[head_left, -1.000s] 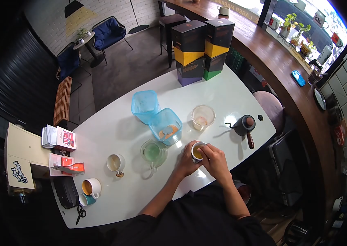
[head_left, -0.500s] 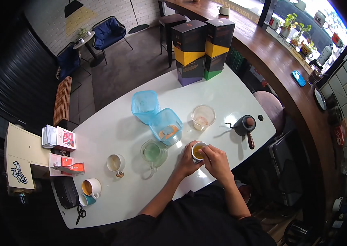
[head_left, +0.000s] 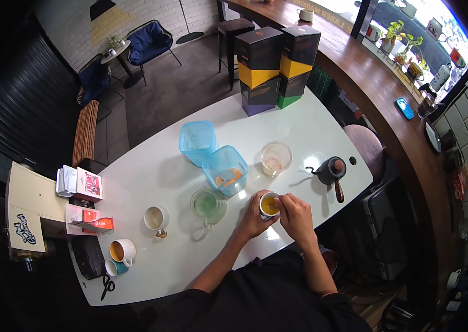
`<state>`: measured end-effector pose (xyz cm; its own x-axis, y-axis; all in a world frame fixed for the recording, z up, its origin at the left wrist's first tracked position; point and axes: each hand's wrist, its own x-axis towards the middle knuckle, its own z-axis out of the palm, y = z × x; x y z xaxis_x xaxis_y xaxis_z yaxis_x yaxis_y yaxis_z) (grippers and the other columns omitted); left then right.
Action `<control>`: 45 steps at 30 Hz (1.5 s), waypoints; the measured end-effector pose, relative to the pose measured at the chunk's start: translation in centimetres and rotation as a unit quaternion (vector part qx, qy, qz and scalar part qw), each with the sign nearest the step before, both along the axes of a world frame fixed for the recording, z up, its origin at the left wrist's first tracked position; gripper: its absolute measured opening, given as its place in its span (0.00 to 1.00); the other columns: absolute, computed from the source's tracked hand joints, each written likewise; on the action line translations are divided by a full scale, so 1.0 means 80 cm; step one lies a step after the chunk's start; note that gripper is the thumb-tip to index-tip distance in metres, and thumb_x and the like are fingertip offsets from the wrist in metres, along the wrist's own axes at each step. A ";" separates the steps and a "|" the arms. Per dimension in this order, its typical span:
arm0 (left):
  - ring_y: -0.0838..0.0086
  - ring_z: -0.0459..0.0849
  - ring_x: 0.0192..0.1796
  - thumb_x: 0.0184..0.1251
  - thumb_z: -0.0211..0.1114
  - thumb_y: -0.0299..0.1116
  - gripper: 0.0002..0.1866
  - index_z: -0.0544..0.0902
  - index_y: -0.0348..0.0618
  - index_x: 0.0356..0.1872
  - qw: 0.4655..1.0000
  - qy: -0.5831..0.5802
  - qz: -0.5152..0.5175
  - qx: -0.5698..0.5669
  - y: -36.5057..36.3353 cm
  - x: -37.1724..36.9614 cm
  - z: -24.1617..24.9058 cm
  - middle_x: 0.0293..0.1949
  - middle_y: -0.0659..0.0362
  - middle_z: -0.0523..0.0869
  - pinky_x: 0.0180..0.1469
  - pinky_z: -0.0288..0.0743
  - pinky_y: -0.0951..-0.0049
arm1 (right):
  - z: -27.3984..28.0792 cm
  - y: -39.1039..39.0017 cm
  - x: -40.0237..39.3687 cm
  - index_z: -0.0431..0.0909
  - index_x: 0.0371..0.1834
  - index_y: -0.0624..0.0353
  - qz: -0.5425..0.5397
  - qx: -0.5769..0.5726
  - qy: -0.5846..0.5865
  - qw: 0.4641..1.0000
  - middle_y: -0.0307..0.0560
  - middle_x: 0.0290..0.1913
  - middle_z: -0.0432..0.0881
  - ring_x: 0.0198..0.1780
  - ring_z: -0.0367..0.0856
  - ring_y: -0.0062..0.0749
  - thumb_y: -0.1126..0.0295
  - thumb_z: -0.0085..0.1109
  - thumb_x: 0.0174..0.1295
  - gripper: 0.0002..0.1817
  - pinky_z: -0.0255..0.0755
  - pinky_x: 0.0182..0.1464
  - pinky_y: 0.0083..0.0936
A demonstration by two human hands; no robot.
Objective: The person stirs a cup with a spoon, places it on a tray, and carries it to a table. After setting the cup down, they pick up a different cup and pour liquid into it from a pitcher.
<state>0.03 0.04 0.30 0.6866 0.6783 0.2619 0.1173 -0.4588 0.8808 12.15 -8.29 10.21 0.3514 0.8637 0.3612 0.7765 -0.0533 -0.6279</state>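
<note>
One small white cup of yellow liquid [head_left: 269, 205] sits on the white table [head_left: 311, 130], left hand [head_left: 253, 218] wrapped around it, right hand [head_left: 296, 213] fingers pinched at its rim; whatever they pinch is hidden. Two blue plastic containers [head_left: 224, 169] stand near.

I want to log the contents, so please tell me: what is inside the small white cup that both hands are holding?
The small white cup holds a yellow-orange liquid. The left hand wraps its near side, and the right hand covers its right rim, so the cup's bottom cannot be seen.

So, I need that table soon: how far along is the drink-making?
Done: the white cup already holds yellow liquid. In hand: the left hand steadies it while the right hand works at its rim. Left: the blue tubs, glass pitcher and black kettle are still out.
</note>
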 end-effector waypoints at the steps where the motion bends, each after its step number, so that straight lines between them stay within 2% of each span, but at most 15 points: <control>1: 0.51 0.72 0.63 0.46 0.79 0.32 0.41 0.66 0.41 0.62 1.000 0.002 -0.003 -0.002 0.000 -0.001 0.000 0.59 0.48 0.75 0.65 0.68 0.56 | 0.000 -0.001 0.000 0.77 0.34 0.63 0.019 -0.006 0.020 1.000 0.52 0.28 0.76 0.29 0.78 0.50 0.72 0.58 0.64 0.05 0.71 0.32 0.40; 6: 0.51 0.72 0.64 0.46 0.79 0.32 0.41 0.66 0.41 0.62 1.000 0.004 0.001 0.012 0.000 0.000 -0.001 0.59 0.48 0.74 0.66 0.67 0.55 | -0.004 0.003 -0.006 0.79 0.36 0.64 0.058 0.022 0.063 0.996 0.53 0.28 0.77 0.29 0.78 0.52 0.74 0.58 0.65 0.04 0.71 0.32 0.39; 11: 0.51 0.72 0.64 0.48 0.79 0.33 0.40 0.66 0.41 0.62 1.000 0.002 -0.005 -0.017 0.000 0.000 0.000 0.60 0.48 0.74 0.66 0.67 0.55 | -0.002 0.005 -0.002 0.78 0.36 0.62 0.000 0.014 0.022 1.000 0.51 0.27 0.76 0.29 0.78 0.49 0.72 0.58 0.64 0.05 0.71 0.32 0.41; 18: 0.51 0.71 0.66 0.48 0.79 0.33 0.40 0.66 0.41 0.62 1.000 0.024 -0.004 -0.007 -0.001 -0.001 0.007 0.61 0.48 0.74 0.66 0.67 0.55 | -0.004 0.001 0.000 0.78 0.35 0.62 -0.013 0.008 -0.001 1.000 0.50 0.27 0.76 0.29 0.79 0.48 0.71 0.58 0.64 0.05 0.71 0.32 0.40; 20: 0.50 0.70 0.66 0.48 0.78 0.33 0.40 0.66 0.42 0.62 1.000 0.017 -0.005 -0.021 -0.001 -0.001 0.005 0.60 0.48 0.74 0.67 0.67 0.55 | -0.004 0.001 -0.001 0.78 0.33 0.64 -0.002 0.015 0.034 0.999 0.52 0.27 0.77 0.28 0.78 0.52 0.73 0.59 0.65 0.05 0.70 0.31 0.40; 26: 0.49 0.70 0.66 0.48 0.78 0.33 0.40 0.66 0.42 0.62 1.000 0.023 -0.004 0.007 0.000 -0.001 0.004 0.61 0.48 0.74 0.66 0.67 0.54 | -0.002 0.005 -0.007 0.79 0.35 0.63 0.011 0.023 0.084 0.996 0.52 0.28 0.78 0.28 0.78 0.51 0.74 0.58 0.65 0.04 0.70 0.32 0.39; 39: 0.49 0.72 0.64 0.48 0.79 0.33 0.39 0.66 0.42 0.61 1.000 0.013 -0.005 -0.025 0.000 0.000 0.002 0.60 0.48 0.74 0.65 0.68 0.54 | -0.001 0.003 -0.001 0.78 0.34 0.62 -0.016 0.008 0.017 1.000 0.51 0.28 0.76 0.29 0.79 0.49 0.70 0.58 0.65 0.06 0.71 0.32 0.40; 41: 0.50 0.72 0.64 0.47 0.79 0.32 0.39 0.66 0.43 0.61 1.000 0.014 -0.002 -0.008 0.000 -0.001 0.001 0.60 0.48 0.75 0.65 0.68 0.55 | 0.000 0.003 -0.002 0.80 0.36 0.64 -0.001 -0.001 0.037 0.999 0.53 0.28 0.78 0.29 0.79 0.53 0.73 0.58 0.65 0.05 0.71 0.32 0.39; 45: 0.50 0.72 0.64 0.46 0.79 0.31 0.40 0.66 0.42 0.61 1.000 0.006 -0.002 0.000 -0.001 -0.001 0.000 0.60 0.48 0.75 0.65 0.68 0.55 | -0.004 0.003 -0.005 0.79 0.36 0.64 0.021 0.004 0.081 0.997 0.54 0.29 0.78 0.29 0.79 0.53 0.73 0.58 0.65 0.05 0.71 0.33 0.40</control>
<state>-0.04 -0.03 0.31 0.6931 0.6751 0.2527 0.1261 -0.4587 0.8796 11.76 -8.03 9.87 0.3701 0.8757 0.3102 0.6665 -0.0177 -0.7453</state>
